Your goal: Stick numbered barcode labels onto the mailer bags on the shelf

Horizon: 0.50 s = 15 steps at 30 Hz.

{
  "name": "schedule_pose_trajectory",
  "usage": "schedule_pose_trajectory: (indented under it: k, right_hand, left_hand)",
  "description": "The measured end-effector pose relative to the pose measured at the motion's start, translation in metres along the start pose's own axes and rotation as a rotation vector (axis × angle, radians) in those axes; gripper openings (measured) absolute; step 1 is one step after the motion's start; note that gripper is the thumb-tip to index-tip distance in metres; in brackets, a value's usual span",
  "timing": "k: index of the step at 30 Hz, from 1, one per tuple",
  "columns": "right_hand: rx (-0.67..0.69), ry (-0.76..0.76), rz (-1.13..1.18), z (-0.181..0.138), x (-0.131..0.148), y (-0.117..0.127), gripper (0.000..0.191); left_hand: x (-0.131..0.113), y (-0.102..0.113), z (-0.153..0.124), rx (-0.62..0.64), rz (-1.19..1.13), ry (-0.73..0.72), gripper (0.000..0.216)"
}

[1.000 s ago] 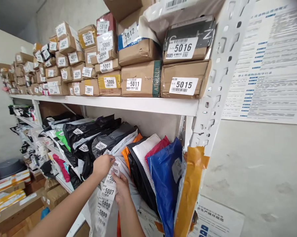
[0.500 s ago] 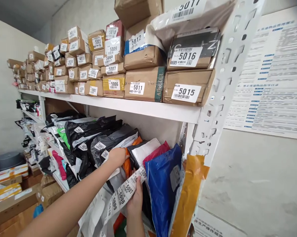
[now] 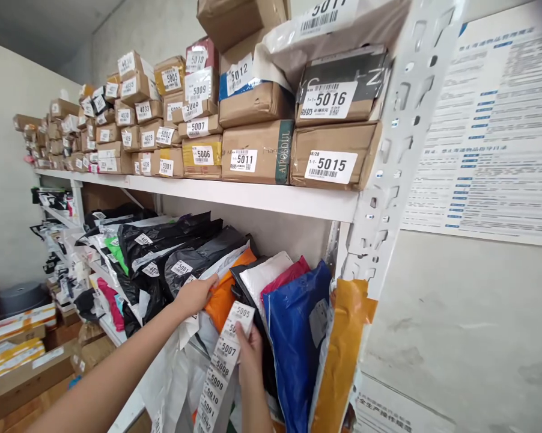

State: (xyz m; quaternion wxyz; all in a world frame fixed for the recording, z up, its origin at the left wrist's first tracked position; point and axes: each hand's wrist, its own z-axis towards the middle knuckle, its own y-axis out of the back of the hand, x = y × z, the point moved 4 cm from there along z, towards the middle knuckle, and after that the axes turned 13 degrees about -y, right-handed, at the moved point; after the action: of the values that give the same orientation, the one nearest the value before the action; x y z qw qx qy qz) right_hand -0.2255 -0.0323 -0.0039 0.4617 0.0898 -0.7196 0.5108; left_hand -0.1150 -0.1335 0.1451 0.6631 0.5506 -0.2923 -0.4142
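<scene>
As RH point(image 3: 249, 349) holds lbls point(image 3: 221, 370), blk pkg point(image 3: 268, 368) (part-hidden)

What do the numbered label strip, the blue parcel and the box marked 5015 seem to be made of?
Label strip: probably matt paper, thin, white and printed.
Blue parcel: likely plastic film, judging by its glossy, crinkled surface.
Box marked 5015: apparently cardboard, brown with flat faces.

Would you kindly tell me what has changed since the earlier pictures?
The left hand has moved from the label strip to the orange mailer, now more exposed; 5005, not 5004, tops the strip. The right hand has shifted right, still holding the strip. The blue mailer and 5015 box stayed put.
</scene>
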Motion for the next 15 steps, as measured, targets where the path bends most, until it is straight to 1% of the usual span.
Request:
schedule_pose_trajectory:
  k: [2,4,7,11,15]
  right_hand:
    - [0.064,0.047,-0.107,0.003,-0.008,-0.014,0.049]
    - [0.103,0.081,-0.18,0.008,-0.013,-0.03,0.048]
    - [0.067,0.074,-0.181,0.023,-0.015,-0.047,0.041]
    - [0.021,0.032,-0.2,0.044,-0.014,-0.058,0.031]
    - [0.015,-0.011,-0.252,0.053,-0.013,-0.061,0.023]
  left_hand:
    - [0.007,-0.003,0.003,0.035,-0.069,-0.075,0.029]
    - [0.012,-0.002,0.006,0.054,-0.134,-0.106,0.031]
    - [0.019,-0.002,0.012,0.063,-0.209,-0.124,0.036]
    - [0.026,-0.007,0.016,0.066,-0.259,-0.152,0.03]
    - [0.03,-0.012,0.018,0.063,-0.244,-0.113,0.024]
